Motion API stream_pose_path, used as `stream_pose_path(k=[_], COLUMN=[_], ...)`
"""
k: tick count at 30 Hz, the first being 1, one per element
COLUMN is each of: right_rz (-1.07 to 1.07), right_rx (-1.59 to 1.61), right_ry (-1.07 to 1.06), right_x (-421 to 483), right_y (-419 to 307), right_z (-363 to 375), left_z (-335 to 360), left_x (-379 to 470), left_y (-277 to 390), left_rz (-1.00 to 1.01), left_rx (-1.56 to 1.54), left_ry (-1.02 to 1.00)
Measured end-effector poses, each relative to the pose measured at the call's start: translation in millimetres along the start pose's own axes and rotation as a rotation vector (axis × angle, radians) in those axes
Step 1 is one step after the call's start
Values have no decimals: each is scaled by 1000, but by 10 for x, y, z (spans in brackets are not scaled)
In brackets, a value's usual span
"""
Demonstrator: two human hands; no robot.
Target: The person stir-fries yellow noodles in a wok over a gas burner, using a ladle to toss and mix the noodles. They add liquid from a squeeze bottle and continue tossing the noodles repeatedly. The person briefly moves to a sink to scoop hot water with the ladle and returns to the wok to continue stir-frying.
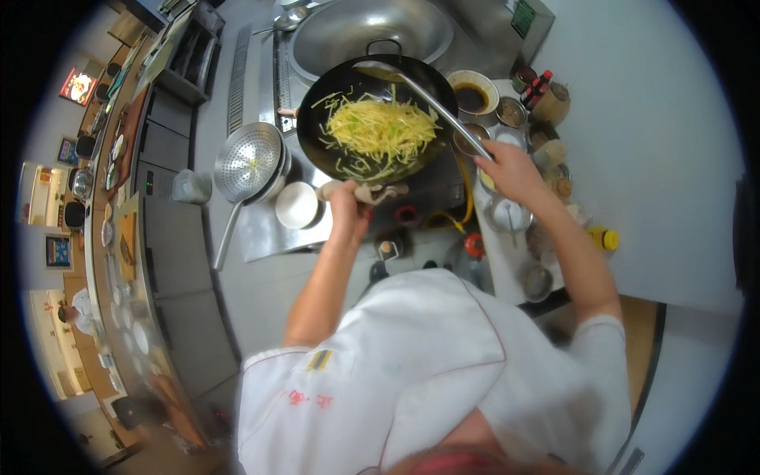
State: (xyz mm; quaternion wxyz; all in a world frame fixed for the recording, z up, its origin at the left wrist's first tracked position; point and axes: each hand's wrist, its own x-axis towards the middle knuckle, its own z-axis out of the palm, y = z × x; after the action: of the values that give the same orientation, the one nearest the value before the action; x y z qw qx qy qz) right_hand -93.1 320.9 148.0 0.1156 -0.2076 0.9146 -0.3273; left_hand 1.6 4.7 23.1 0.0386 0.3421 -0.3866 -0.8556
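My left hand (349, 209) grips a beige cloth (380, 193) at the near rim of a black wok (314, 139). Whether a handle lies under the cloth cannot be seen. Inside the wok is a heap of pale yellow shreds (383, 127), likely potato, with some strands spread up the sides. My right hand (512, 172) is closed around the end of a long-handled metal ladle (445, 113). The ladle's bowl rests by the wok's far rim, above the shreds.
A perforated strainer (248, 160) sits on a pot left of the wok, beside a white bowl (297, 205). Behind stands a large steel wok (380, 24). At right are a bowl of dark sauce (472, 98), seasoning containers (509, 214) and bottles (537, 89). A person (77, 312) is far left.
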Motion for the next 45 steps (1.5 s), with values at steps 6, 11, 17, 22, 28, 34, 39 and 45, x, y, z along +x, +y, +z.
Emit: stream_pose_path(k=[6, 11, 17, 22, 28, 34, 39, 45], right_rz=[-270, -323, -49, 516, 506, 444, 150, 49], right_rx=[-375, -600, -249, 420, 278, 213, -246, -651], right_ry=[48, -91, -215, -536, -481, -521, -329, -311], right_x=[863, 534, -135, -397, -282, -490, -323, -318], right_y=[-244, -211, -507, -793, -333, -395, -202, -826], right_z=[475, 137, -455, -358, -85, -564, -773, -1573], left_z=[-11, -156, -102, -207, -250, -236, -241, -138], left_x=[-49, 9, -195, -131, -20, -56, -45, -59], left_y=[42, 40, 156, 82, 18, 16, 47, 57], left_rz=[-24, -27, -62, -90, -111, -104, -155, -103], left_rx=[13, 8, -58, -71, -110, -113, -94, -51], left_ry=[-50, -91, -198, -278, -291, -231, -314, -188])
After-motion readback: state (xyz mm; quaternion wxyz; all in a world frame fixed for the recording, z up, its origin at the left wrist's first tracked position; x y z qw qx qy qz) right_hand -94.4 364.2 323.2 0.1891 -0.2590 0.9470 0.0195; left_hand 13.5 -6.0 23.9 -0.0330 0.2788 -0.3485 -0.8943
